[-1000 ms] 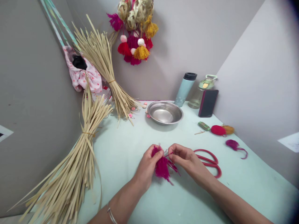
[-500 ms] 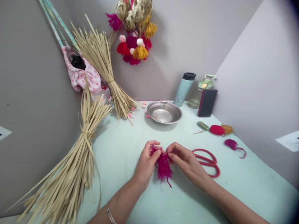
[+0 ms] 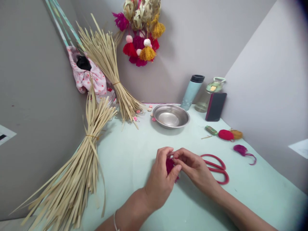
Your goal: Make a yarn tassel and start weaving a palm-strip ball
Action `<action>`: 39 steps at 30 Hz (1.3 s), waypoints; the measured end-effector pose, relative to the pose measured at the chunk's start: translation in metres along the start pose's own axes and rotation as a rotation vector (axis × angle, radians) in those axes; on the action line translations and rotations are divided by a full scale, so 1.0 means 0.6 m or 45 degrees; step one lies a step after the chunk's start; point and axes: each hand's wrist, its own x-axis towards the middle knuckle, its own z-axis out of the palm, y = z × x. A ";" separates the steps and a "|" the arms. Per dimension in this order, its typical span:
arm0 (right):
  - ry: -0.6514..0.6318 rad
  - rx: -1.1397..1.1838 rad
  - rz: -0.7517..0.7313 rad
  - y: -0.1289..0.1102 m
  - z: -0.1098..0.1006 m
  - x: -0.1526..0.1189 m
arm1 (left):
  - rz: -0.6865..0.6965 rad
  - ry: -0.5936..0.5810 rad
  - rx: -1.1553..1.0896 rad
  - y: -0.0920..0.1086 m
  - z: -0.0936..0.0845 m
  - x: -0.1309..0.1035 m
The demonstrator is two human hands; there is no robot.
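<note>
My left hand (image 3: pixel 160 178) wraps around a magenta yarn tassel (image 3: pixel 169 165) just above the pale green table (image 3: pixel 134 160), hiding most of it. My right hand (image 3: pixel 192 166) meets it from the right, its fingertips pinching the tassel's top. Both hands touch at the middle of the table. Red-handled scissors (image 3: pixel 216 168) lie flat just right of my right hand.
A steel bowl (image 3: pixel 171 116) sits at the back, with a flask (image 3: pixel 192 92), a bottle (image 3: pixel 209 94) and a dark phone (image 3: pixel 215 106) behind it. Yarn balls (image 3: pixel 226 134) and a magenta yarn scrap (image 3: pixel 242 150) lie right. Bundles of dried straw strips (image 3: pixel 81 166) lean at left. Tassel decorations (image 3: pixel 141 29) hang on the wall.
My left hand has turned over and closed around the tassel, which hung free between both hands before. The right hand's fingers moved in closer to it.
</note>
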 end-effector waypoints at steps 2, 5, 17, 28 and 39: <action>0.013 0.039 0.022 -0.002 -0.002 0.001 | -0.086 -0.012 -0.079 -0.010 -0.003 0.006; 0.069 0.048 0.050 -0.005 -0.008 0.002 | -0.192 -0.043 -0.170 -0.017 -0.010 0.015; 0.080 0.035 0.108 -0.017 -0.011 0.005 | -0.451 -0.179 -0.309 0.001 -0.013 0.024; -0.008 0.050 0.169 -0.011 -0.009 0.008 | -0.544 0.080 -0.401 -0.019 -0.016 0.030; -0.167 -0.125 0.129 -0.013 -0.022 0.007 | -0.426 -0.090 -0.208 -0.010 -0.008 0.021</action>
